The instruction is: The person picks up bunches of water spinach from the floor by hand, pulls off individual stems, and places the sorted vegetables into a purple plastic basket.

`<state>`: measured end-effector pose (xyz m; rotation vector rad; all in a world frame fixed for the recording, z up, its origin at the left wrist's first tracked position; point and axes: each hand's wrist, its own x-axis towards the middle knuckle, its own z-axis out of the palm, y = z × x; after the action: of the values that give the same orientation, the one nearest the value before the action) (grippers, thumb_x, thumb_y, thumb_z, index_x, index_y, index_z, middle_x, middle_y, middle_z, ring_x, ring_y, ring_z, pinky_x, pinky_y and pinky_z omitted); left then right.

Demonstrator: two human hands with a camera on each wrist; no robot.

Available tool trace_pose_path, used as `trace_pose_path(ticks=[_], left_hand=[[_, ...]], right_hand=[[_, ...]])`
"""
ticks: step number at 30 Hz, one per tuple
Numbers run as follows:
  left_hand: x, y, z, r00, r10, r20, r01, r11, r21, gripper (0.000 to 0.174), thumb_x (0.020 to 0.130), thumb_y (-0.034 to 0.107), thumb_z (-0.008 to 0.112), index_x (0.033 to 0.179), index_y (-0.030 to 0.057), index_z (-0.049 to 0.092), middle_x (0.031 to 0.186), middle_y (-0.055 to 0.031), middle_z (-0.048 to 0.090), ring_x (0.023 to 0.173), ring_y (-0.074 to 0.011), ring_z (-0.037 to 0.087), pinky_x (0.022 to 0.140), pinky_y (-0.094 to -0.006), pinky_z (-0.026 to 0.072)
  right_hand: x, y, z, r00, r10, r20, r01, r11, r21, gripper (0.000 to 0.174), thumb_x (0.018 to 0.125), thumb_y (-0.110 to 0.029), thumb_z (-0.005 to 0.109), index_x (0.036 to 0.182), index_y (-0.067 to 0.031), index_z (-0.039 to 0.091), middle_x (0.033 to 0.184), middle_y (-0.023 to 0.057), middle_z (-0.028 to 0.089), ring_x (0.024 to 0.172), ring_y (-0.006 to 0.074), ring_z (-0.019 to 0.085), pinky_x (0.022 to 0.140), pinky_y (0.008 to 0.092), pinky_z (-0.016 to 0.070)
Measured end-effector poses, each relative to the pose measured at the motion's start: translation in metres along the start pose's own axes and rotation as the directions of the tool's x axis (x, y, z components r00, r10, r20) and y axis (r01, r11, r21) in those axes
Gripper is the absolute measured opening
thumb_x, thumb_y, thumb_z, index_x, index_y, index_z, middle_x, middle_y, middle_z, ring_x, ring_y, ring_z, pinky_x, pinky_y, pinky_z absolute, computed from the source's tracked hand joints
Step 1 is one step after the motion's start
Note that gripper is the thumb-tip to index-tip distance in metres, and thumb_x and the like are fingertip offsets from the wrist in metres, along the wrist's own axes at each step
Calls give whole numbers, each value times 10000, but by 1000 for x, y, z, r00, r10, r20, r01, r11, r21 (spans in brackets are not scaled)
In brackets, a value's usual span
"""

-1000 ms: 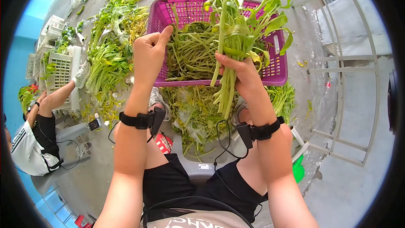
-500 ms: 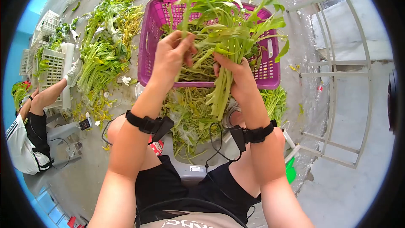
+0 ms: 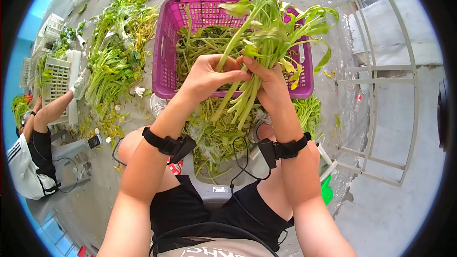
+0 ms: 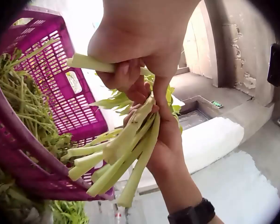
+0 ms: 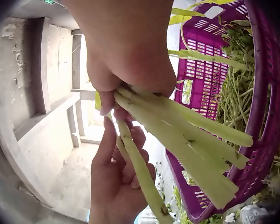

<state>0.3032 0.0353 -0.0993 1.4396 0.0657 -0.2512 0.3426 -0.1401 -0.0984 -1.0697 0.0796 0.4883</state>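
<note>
My right hand (image 3: 272,83) grips a bunch of leafy green stalks (image 3: 271,38) over the near side of a purple basket (image 3: 162,38). The bunch's leaves point away from me, and its pale cut ends (image 4: 126,154) jut below the fist. Beside it, my left hand (image 3: 209,77) pinches a single green stalk (image 5: 142,170), which slants up against the bunch. Both hands' thumbs and fingertips come close together at the stalks. Thin, darker green stems (image 3: 209,38) fill much of the basket.
Leafy greens (image 3: 109,66) lie heaped on the floor at left, and trimmings (image 3: 212,128) between my feet. Another person (image 3: 35,152) sits at far left near white crates (image 3: 58,76). A metal frame (image 3: 376,83) stands at right.
My left hand has come from the basket's left side to the bunch, bringing a stalk whose top has since tilted toward the bunch. The right hand keeps its grip, with little movement.
</note>
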Motion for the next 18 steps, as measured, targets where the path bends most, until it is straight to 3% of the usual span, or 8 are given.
trace_pose_path(ticks=[4, 7, 9, 10, 11, 13, 17, 18], left_hand=[[0, -1, 5, 1000, 18, -13, -19, 994, -105, 287, 832, 195, 811, 1021, 5, 710, 856, -49, 714, 743, -77, 647, 602, -208, 468], [-2, 14, -5, 996, -85, -39, 86, 996, 31, 290, 823, 228, 812, 998, 21, 710, 781, -7, 667, 618, -39, 552, 530, -202, 384], [-6, 19, -13, 983, -132, -130, 136, 991, 17, 280, 833, 262, 794, 978, 38, 710, 727, 25, 612, 545, -23, 455, 490, -211, 306], [-7, 21, -22, 982, -144, -121, 149, 988, 36, 266, 850, 263, 768, 977, 37, 712, 726, 25, 607, 563, -31, 477, 507, -211, 316], [-4, 14, -32, 989, -85, -122, 90, 995, 39, 279, 850, 266, 763, 976, 23, 709, 737, 16, 617, 583, -34, 490, 526, -215, 330], [-3, 14, -46, 986, 23, -167, -15, 999, 51, 294, 857, 272, 751, 973, 5, 704, 747, 2, 627, 605, -39, 503, 556, -219, 351], [-8, 21, -66, 975, -35, -220, 24, 998, -52, 277, 878, 240, 729, 1002, -7, 726, 754, -37, 666, 538, -33, 495, 470, -199, 334], [-9, 20, -67, 966, -43, -253, 9, 991, -136, 251, 900, 211, 717, 1026, -6, 717, 758, -38, 660, 487, -17, 435, 424, -182, 273]], right_hand=[[-2, -5, 9, 999, -11, -36, 14, 997, 79, 241, 865, -138, 779, 1051, -22, 679, 883, 42, 703, 648, 108, 601, 555, 258, 491], [3, -7, -13, 998, -40, -48, 40, 999, -15, 222, 885, -132, 743, 1065, -20, 676, 893, 66, 712, 632, 107, 600, 536, 254, 489], [8, -10, -23, 969, -34, -245, 49, 997, 57, 192, 927, -106, 684, 1091, -20, 631, 901, 64, 671, 599, 104, 532, 560, 278, 473], [10, -14, -28, 956, 0, -293, 54, 983, 175, 145, 932, -108, 679, 1043, -36, 620, 849, 44, 638, 575, 106, 502, 548, 272, 464], [13, -16, -37, 956, -6, -293, 60, 982, 178, 145, 932, -108, 679, 1043, -36, 620, 849, 44, 638, 575, 106, 502, 548, 272, 464], [21, -16, -57, 929, 22, -370, 124, 922, 368, 110, 935, -118, 682, 990, -48, 618, 850, 40, 637, 579, 106, 512, 540, 270, 460], [21, -25, -70, 850, -30, -525, 263, 889, 375, 113, 933, -165, 704, 952, -93, 619, 798, 11, 612, 579, 103, 516, 522, 260, 481], [20, -26, -73, 838, -19, -546, 279, 874, 398, 115, 934, -177, 707, 932, -109, 614, 796, -5, 612, 580, 99, 516, 547, 268, 484]])
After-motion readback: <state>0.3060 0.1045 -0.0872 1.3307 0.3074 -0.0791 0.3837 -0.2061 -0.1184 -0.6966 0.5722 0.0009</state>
